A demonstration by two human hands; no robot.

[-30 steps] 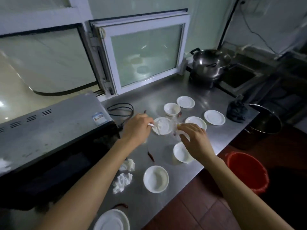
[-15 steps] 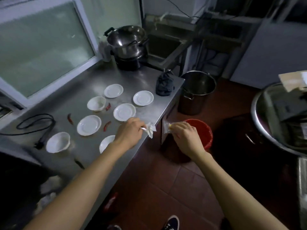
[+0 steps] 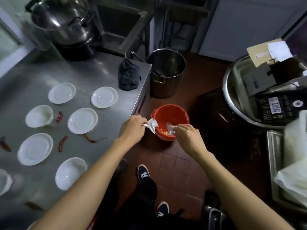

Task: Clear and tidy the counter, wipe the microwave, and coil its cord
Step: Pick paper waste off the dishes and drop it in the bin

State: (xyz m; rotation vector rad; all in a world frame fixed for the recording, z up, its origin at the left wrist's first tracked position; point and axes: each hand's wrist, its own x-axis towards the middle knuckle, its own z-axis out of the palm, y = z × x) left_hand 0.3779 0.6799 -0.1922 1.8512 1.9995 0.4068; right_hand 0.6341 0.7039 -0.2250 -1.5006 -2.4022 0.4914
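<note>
We note left hand (image 3: 132,128) pinching crumpled tissue (image 3: 152,125) at red bin (image 3: 169,113) rim; right hand (image 3: 186,133) pinching clear wrapper (image 3: 170,129) over bin. Risk: tissue released short, landing on floor. Dishes, chillies (image 3: 61,144) remain on counter (image 3: 93,70).

Dim indoor shot, cool cast. Light seems to come from the upper left of the frame: soft sheen on the steel desk (image 3: 86,75) and bright streaks of glare on the lidded pot (image 3: 61,22) at upper left. White plates (image 3: 104,97) read clean, not blown out. Floor (image 3: 179,166) and bottom centre fall into deep shadow, detail lost. Motion blur smears the upper left corner and the far left edge; the white shapes at the right edge are blurred too. Wide-angle bending at the borders, forearms stretched. Both hands, left hand (image 3: 132,128) and right hand (image 3: 187,135), fairly sharp at centre.
</note>
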